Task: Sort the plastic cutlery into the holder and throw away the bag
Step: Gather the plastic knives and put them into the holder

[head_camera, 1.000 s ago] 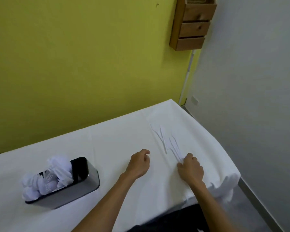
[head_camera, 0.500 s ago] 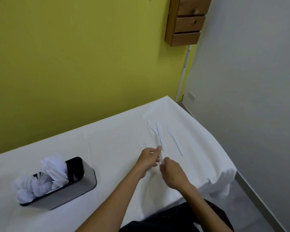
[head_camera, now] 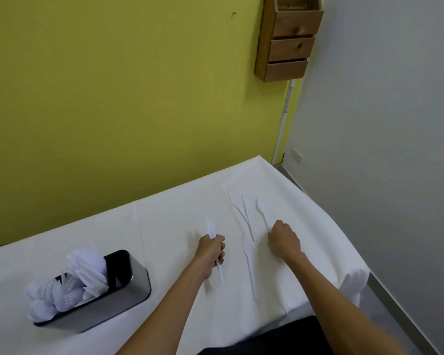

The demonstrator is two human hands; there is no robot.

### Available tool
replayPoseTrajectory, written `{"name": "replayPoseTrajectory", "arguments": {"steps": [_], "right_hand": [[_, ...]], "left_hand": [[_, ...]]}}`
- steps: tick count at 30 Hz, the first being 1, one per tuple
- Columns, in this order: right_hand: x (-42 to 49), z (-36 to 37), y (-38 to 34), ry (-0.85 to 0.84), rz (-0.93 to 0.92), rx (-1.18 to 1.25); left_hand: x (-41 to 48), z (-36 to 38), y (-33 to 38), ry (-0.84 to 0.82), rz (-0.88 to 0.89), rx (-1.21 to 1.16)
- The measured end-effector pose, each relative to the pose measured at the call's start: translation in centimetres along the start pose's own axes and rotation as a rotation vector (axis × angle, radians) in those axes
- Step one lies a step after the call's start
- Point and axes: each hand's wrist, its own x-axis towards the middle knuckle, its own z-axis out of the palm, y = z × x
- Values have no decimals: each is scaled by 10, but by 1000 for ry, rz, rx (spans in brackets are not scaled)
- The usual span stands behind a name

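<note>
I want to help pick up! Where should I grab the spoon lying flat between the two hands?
Probably by its thin handle, pinching from above across its two long sides. The spoon lies flat on the tablecloth, bowl away from the person, handle toward them, with bare cloth on both sides.

A wooden wall rack [head_camera: 289, 38] hangs on the yellow-green wall [head_camera: 113, 98], above the white tablecloth [head_camera: 164, 226]

Both forearms are bare up to the frame edge, no sleeve in view. The left hand [head_camera: 210, 249] and right hand [head_camera: 283, 242] show no ring, watch or glove. At six o'clock lies dark, seemingly black clothing [head_camera: 267, 336], possibly trousers.
</note>
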Motion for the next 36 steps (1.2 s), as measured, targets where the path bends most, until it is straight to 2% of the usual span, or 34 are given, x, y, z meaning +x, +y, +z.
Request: {"name": "replayPoseTrajectory", "arguments": {"steps": [9, 14, 19, 26, 29, 31, 34, 36], "right_hand": [[25, 2, -56, -115, -91, -37], [22, -3, -58, -207, -124, -107], [-3, -7, -50, -253, -182, -17], [-72, 3, -53, -324, -407, 70], [-76, 6, -41, -253, -276, 127], [-79, 9, -32, -188, -185, 1], [-86, 20, -25, -230, -137, -152], [-84, 23, -24, -262, -142, -157]], "left_hand": [[5, -12, 5, 22, 7, -6], [10, -10, 3, 32, -11, -39], [15, 1, 3, 6, -5, -35], [21, 23, 3, 7, 28, 19], [20, 21, 2, 80, 14, -37], [18, 16, 0, 124, -9, -77], [16, 7, -4, 165, -24, -123], [14, 3, -6, 164, -17, -128]]}}
